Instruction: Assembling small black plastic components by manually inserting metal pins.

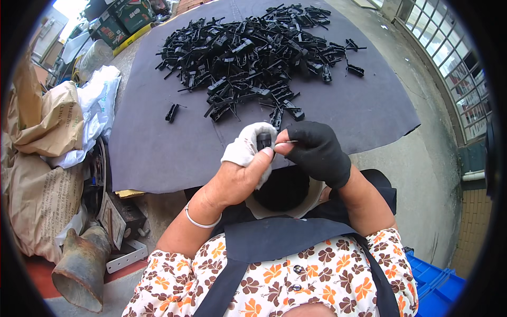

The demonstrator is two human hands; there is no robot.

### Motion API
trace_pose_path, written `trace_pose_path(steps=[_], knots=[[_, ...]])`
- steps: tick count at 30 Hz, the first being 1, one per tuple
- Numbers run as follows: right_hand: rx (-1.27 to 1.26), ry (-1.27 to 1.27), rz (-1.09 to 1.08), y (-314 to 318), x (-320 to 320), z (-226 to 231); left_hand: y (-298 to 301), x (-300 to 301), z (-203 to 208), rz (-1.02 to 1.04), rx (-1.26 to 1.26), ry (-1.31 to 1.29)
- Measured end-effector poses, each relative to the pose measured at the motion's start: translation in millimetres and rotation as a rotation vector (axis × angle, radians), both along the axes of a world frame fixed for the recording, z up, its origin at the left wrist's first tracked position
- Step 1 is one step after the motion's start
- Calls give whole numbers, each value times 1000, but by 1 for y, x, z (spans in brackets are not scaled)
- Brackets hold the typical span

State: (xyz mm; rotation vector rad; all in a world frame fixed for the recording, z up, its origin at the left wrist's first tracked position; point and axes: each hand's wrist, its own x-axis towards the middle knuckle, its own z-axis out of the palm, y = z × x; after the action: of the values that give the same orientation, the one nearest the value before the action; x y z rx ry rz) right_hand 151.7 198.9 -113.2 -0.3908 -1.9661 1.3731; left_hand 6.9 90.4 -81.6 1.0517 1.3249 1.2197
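Observation:
My left hand (247,153), in a white glove with the thumb bare, is closed around a small black plastic part (264,139). Beside it my right hand (316,152), in a black fingerless glove, pinches a thin silvery metal piece (289,141) between thumb and forefinger. Its fingertips are right at the black part; whether the metal touches it I cannot tell. Just below both hands is a pale bucket (318,194) with a dark inside. A large pile of similar black plastic parts (248,50) lies on the grey-covered table (158,142) ahead.
One loose black part (172,112) lies apart at the left. Brown paper sacks (45,195), a white plastic bag (97,100) and a rusty metal pipe (82,269) crowd the left side. A blue crate (430,285) stands at the lower right, and a barred window (449,58) is farther right.

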Motion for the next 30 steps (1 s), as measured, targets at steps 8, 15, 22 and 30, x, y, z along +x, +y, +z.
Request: trace_pose_path(steps=[8,15,22,30], knots=[[-80,-188,127,2,1,9,2,0,-1,69,-36,67],[-21,-186,111,-10,-6,-1,-2,10,-10,164,263,762],[313,-400,97,9,1,12,-23,1,13,-88,107,807],[699,-634,-80,24,-17,-10,-16,-21,1,-3,195,919]])
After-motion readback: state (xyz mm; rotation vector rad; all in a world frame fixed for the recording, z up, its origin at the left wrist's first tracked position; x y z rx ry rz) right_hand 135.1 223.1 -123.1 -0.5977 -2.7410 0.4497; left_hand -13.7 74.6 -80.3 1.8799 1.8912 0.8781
